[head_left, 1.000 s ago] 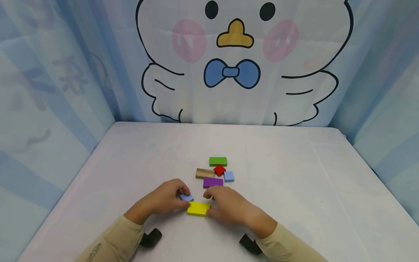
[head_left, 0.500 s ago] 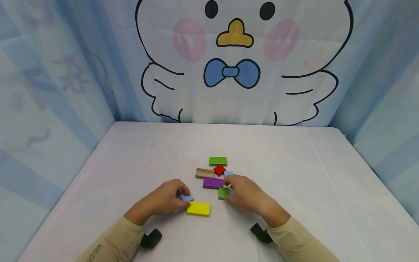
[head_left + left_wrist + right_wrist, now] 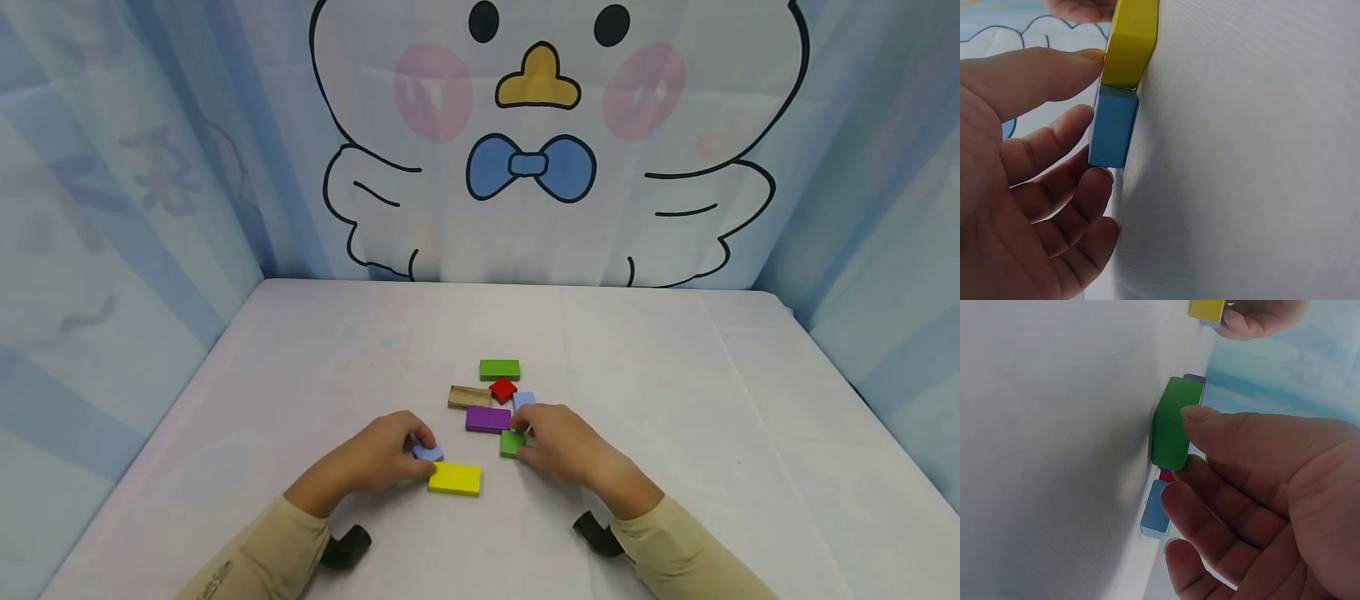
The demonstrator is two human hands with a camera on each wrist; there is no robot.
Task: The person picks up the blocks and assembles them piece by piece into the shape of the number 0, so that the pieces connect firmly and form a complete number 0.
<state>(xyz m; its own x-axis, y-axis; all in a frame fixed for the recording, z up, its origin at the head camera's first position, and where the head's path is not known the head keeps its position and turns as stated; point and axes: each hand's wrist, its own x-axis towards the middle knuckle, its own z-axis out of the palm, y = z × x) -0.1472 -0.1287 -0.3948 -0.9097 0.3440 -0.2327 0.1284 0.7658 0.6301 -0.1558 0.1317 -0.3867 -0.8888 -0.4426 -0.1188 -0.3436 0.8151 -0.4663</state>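
In the head view my left hand has its fingertips at the far side of a small light blue block. Its thumb touches the left end of a yellow block, which lies against the blue one. The left wrist view shows the fingers curled round the blue block and the thumb tip on the yellow block. My right hand pinches a small green block near the right end of a purple block. Its thumb lies on the green block in the right wrist view.
Beyond the purple block lie a brown wooden block, a red block, a second light blue block partly behind my right hand, and a long green block. A white cloth covers the table. A printed curtain hangs behind.
My right hand has moved from the yellow block's right end to the right and forward. The small green block, out of sight a second ago, now shows at its fingertips. The left hand stays put.
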